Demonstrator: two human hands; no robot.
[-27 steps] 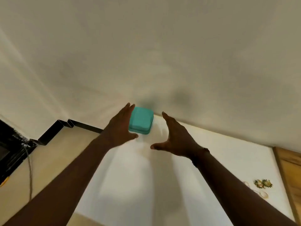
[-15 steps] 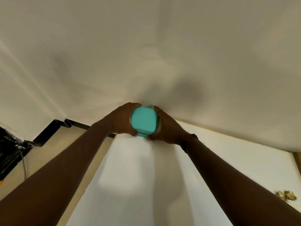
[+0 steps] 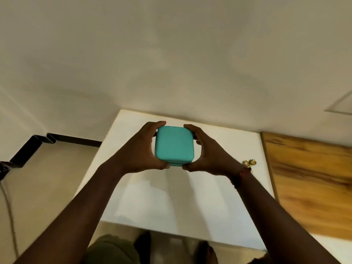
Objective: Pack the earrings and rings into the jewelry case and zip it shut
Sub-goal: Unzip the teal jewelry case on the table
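A small turquoise jewelry case (image 3: pixel 174 145), closed, is held between both hands above the white table (image 3: pixel 152 202). My left hand (image 3: pixel 140 151) grips its left side, fingers curled over the far edge and thumb under the near corner. My right hand (image 3: pixel 207 151) grips the right side the same way. A pair of gold flower-shaped earrings (image 3: pixel 249 162) lies on the table just beyond my right wrist. No rings are visible; my right arm covers that part of the table.
A plain pale wall rises right behind the table. A wooden panel (image 3: pixel 308 183) borders the table on the right. To the left lies beige floor with a black skirting (image 3: pixel 72 139) and a cable (image 3: pixel 8 202). My legs and feet show below the table's near edge.
Both hands reached the case at the back of the table, closed on its sides and brought it nearer to me. The view tilted down, showing more of the table.
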